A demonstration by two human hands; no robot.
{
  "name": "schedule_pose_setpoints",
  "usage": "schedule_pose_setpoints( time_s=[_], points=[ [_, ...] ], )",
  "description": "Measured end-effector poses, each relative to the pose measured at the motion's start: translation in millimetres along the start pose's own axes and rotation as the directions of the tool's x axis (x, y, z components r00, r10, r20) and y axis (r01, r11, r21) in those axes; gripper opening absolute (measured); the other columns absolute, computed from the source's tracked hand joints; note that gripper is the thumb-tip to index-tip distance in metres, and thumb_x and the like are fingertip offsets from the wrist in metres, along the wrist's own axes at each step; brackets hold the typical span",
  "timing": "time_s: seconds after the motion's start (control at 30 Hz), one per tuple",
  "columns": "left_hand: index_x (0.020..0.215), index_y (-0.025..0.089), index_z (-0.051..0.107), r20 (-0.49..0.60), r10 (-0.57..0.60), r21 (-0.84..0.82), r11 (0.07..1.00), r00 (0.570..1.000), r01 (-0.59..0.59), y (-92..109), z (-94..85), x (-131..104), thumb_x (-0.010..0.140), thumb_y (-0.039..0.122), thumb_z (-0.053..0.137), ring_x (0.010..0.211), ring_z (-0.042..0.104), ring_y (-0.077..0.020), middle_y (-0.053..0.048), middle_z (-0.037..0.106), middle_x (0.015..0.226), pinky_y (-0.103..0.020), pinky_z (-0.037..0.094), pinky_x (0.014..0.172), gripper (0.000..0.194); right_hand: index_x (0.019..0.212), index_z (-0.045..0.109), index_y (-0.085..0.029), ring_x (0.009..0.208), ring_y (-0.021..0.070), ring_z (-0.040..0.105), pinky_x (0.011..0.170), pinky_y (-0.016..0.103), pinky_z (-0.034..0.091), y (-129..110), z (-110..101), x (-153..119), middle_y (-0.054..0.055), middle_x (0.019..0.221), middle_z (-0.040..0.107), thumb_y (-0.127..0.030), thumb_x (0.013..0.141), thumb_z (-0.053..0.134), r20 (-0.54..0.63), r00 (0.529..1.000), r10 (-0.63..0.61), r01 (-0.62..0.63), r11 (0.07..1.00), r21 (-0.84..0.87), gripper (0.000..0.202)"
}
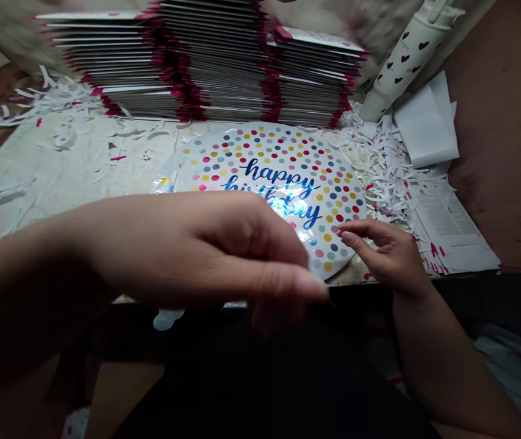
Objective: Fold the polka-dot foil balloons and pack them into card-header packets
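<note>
A round, flat, shiny white foil balloon (pixel 260 143) lies on the table, covered in coloured dots, with "happy birthday" in metallic blue script. My left hand (pixel 205 250) reaches across in front of it, close to the camera and slightly blurred. Its thumb points right and its fingers curl down behind the thumb; whatever may be in them is hidden. Over the balloon's right edge, my right hand (pixel 391 253) has thumb and forefinger drawn together. I cannot make out what is between those tips. A pale translucent tab (pixel 168 318) hangs below the table's front edge.
Several tall stacks of white, pink-edged folded pieces (pixel 228 79) stand at the back. A white bottle with hearts (pixel 402 61) is at the back right. Shredded paper (pixel 377 164) and printed sheets (pixel 448 219) lie at right; more shreds (pixel 54 103) lie at left.
</note>
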State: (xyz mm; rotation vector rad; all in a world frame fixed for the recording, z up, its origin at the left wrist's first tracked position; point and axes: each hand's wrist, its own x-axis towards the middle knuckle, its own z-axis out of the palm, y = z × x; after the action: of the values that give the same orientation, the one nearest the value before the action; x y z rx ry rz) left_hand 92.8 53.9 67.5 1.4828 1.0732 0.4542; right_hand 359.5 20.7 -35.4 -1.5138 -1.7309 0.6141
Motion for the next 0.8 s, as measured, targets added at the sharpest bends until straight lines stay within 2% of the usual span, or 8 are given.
schedule_pose_setpoints(
  time_s=[0.03, 0.1, 0.17, 0.3, 0.37, 0.5, 0.63, 0.8],
  points=[
    [0.076, 0.020, 0.070, 0.156, 0.043, 0.196, 0.978, 0.987, -0.074, -4, -9.1, 10, 0.063, 0.036, 0.068, 0.074, 0.064, -0.0218, 0.000, 0.067, 0.073, -0.028, 0.049, 0.062, 0.020, 0.094, 0.066, -0.022, 0.086, 0.0172, 0.063, 0.080, 0.032, 0.051, 3, -3, -2, 0.003, 0.093, 0.068, -0.026, 0.080, 0.059, 0.015, 1.000, -0.010, 0.011, 0.999, -0.042, 0.016],
    [0.095, 0.022, 0.068, 0.209, 0.227, 0.479, 0.824, 0.951, -0.302, -21, -20.7, 23, 0.075, 0.029, 0.058, 0.090, 0.061, -0.0222, -0.002, 0.067, 0.095, -0.031, 0.048, 0.076, 0.024, 0.097, 0.065, -0.022, 0.087, 0.0169, 0.063, 0.081, 0.032, 0.051, 6, -4, -8, 0.003, 0.094, 0.068, -0.024, 0.081, 0.058, 0.099, 0.994, -0.056, 0.068, 0.990, -0.121, 0.018],
    [0.109, 0.024, 0.061, 0.255, 0.308, 0.645, 0.652, 0.917, -0.398, -48, -19.1, 25, 0.083, 0.022, 0.047, 0.098, 0.058, -0.0211, -0.004, 0.063, 0.109, -0.033, 0.045, 0.085, 0.030, 0.103, 0.063, -0.021, 0.093, 0.0185, 0.061, 0.084, 0.034, 0.050, 7, 4, -16, 0.005, 0.099, 0.067, -0.025, 0.082, 0.057, 0.261, 0.954, -0.148, 0.197, 0.964, -0.176, 0.023],
    [0.111, 0.017, 0.057, 0.421, 0.272, 0.746, 0.439, 0.865, -0.501, -103, 12.9, 10, 0.081, 0.035, 0.054, 0.094, 0.058, -0.0241, -0.011, 0.061, 0.107, -0.038, 0.048, 0.083, 0.034, 0.126, 0.048, -0.015, 0.120, 0.0283, 0.044, 0.098, 0.047, 0.039, 0, 39, -30, 0.012, 0.129, 0.050, -0.029, 0.082, 0.056, 0.555, 0.758, -0.342, 0.535, 0.812, -0.231, 0.047],
    [0.106, 0.013, 0.059, 0.395, 0.312, 0.789, 0.366, 0.864, -0.493, -121, 28.4, 4, 0.079, 0.042, 0.055, 0.094, 0.057, -0.0270, -0.015, 0.060, 0.106, -0.042, 0.048, 0.082, 0.040, 0.133, 0.040, -0.014, 0.124, 0.0296, 0.039, 0.100, 0.049, 0.036, -4, 51, -33, 0.012, 0.136, 0.043, -0.032, 0.083, 0.053, 0.605, 0.719, -0.341, 0.583, 0.770, -0.259, 0.054],
    [0.115, 0.013, 0.056, 0.306, 0.411, 0.859, 0.270, 0.859, -0.435, -141, 38.7, -1, 0.085, 0.036, 0.048, 0.107, 0.052, -0.0322, -0.015, 0.055, 0.122, -0.047, 0.045, 0.088, 0.038, 0.133, 0.040, -0.012, 0.125, 0.0280, 0.039, 0.100, 0.045, 0.039, -4, 51, -30, 0.013, 0.136, 0.042, -0.027, 0.084, 0.051, 0.620, 0.722, -0.307, 0.591, 0.740, -0.321, 0.052],
    [0.121, 0.014, 0.052, 0.337, 0.343, 0.862, 0.261, 0.877, -0.434, -143, 34.0, -6, 0.087, 0.026, 0.042, 0.119, 0.044, -0.0329, -0.012, 0.049, 0.131, -0.047, 0.042, 0.093, 0.038, 0.123, 0.051, -0.008, 0.116, 0.0267, 0.050, 0.094, 0.041, 0.045, 0, 43, -28, 0.016, 0.126, 0.053, -0.006, 0.081, 0.043, 0.616, 0.689, -0.381, 0.667, 0.666, -0.334, 0.043],
    [0.117, 0.013, 0.055, 0.290, 0.388, 0.820, 0.371, 0.875, -0.436, -129, 26.6, -8, 0.087, 0.031, 0.044, 0.110, 0.053, -0.0278, -0.013, 0.058, 0.120, -0.040, 0.046, 0.090, 0.037, 0.098, 0.063, -0.017, 0.083, 0.0167, 0.066, 0.073, 0.027, 0.053, -3, 48, -21, 0.007, 0.094, 0.070, -0.008, 0.082, 0.042, 0.387, 0.838, -0.386, 0.494, 0.838, -0.232, 0.028]
  ],
)
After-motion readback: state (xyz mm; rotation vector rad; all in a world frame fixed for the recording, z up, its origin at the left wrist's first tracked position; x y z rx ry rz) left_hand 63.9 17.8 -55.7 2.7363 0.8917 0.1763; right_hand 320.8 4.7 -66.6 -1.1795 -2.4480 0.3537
